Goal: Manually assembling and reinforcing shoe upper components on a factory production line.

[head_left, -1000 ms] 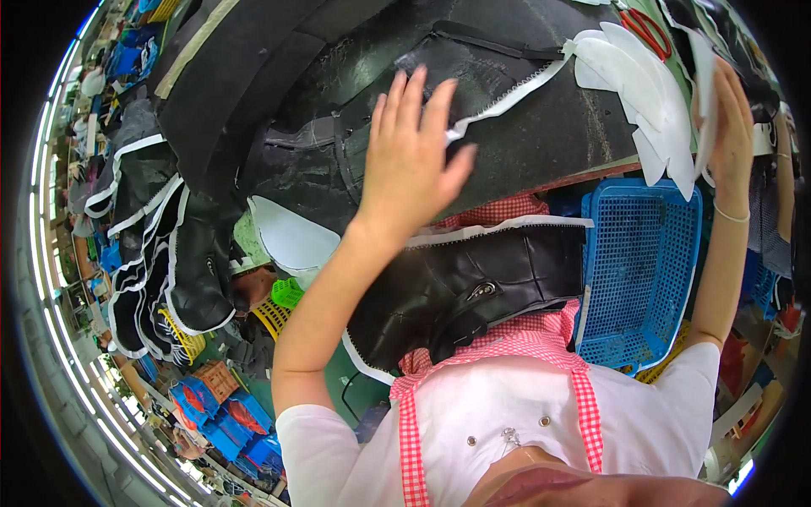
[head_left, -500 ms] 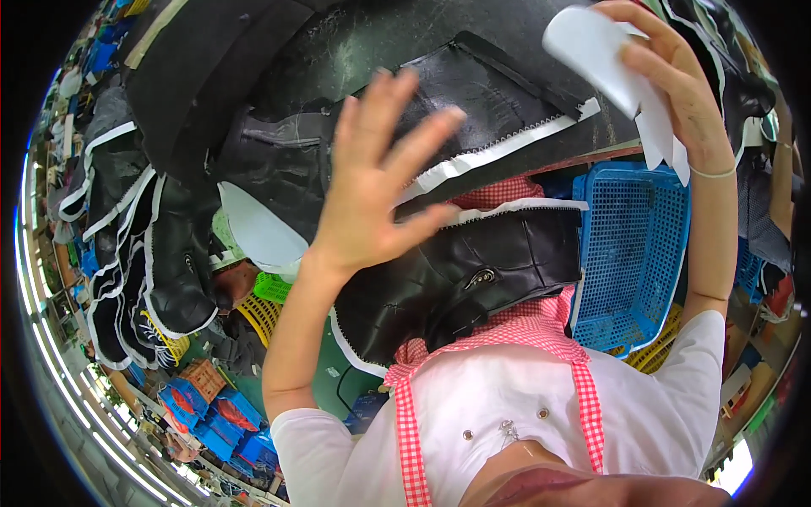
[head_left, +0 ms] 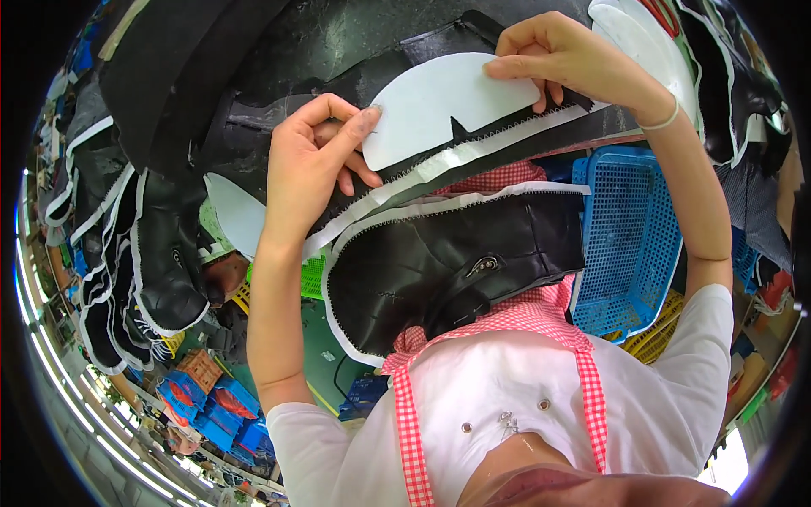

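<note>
A white half-oval sheet with a small notch in its lower edge (head_left: 439, 97) is stretched between my two hands. My left hand (head_left: 308, 156) pinches its left end between thumb and fingers. At the upper right end, my right hand (head_left: 566, 63) grips the same sheet. Beneath it lies a black leather-like piece (head_left: 418, 49) with a zigzag-stitched white strip (head_left: 473, 152) along its near edge. Closer to me, a black boot upper (head_left: 405, 253) with white edging and a small metal ornament rests on my red checked apron.
A blue plastic basket (head_left: 629, 245) stands right of the boot upper. More white pieces (head_left: 646, 42) lie at the far right of the dark work surface, another white piece (head_left: 232, 215) at its left. Several black boot uppers (head_left: 169, 262) hang on the left.
My right hand has brought a white sheet leftward from the upper right over the black piece. My left hand, spread before, now closes on the sheet's left end.
</note>
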A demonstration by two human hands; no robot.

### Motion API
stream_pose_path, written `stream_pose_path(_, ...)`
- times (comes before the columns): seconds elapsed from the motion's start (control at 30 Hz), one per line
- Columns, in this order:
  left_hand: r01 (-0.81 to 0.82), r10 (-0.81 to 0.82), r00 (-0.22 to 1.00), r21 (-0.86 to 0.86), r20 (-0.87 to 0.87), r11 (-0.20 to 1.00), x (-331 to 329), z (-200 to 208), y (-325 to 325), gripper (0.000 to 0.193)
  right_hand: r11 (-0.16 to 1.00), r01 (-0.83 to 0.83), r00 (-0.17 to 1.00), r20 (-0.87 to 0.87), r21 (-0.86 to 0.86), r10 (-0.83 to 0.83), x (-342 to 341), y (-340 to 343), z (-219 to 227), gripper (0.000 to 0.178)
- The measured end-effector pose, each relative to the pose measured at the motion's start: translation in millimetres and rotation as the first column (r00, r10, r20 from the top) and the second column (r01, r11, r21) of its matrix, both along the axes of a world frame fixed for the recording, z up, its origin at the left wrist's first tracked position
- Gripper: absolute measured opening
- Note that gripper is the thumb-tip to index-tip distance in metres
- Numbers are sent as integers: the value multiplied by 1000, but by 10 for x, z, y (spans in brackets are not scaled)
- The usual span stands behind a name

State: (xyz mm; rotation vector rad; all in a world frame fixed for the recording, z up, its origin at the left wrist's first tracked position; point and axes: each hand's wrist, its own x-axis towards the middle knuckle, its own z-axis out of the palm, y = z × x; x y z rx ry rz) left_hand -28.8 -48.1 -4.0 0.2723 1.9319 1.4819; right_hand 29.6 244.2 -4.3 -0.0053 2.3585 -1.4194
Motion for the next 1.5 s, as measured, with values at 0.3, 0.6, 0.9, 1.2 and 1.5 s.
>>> stream_pose_path(0.3,52,-51,998,-43,20,998,-11,-89,26,23,1000,-13,999,53,25,12,-42,28,-67,32)
stream_pose_path(0.6,140,-528,600,-570,-602,810,99,28,140,25,687,-180,951,-56,704,306,60,-326,251,28)
stream_pose_path(0.9,180,-295,382,-242,-876,953,217,-164,318,67,888,75,539,-767,454,347,242,-353,-123,44)
stream_pose_path(1.2,291,-382,609,-252,-695,923,-4,378,244,14,978,-70,732,-656,195,183,172,-453,120,27)
stream_pose_path(1.5,824,-819,562,-9,-112,567,-300,887,-2,23,736,-529,846,-191,-423,498,50,-133,670,56)
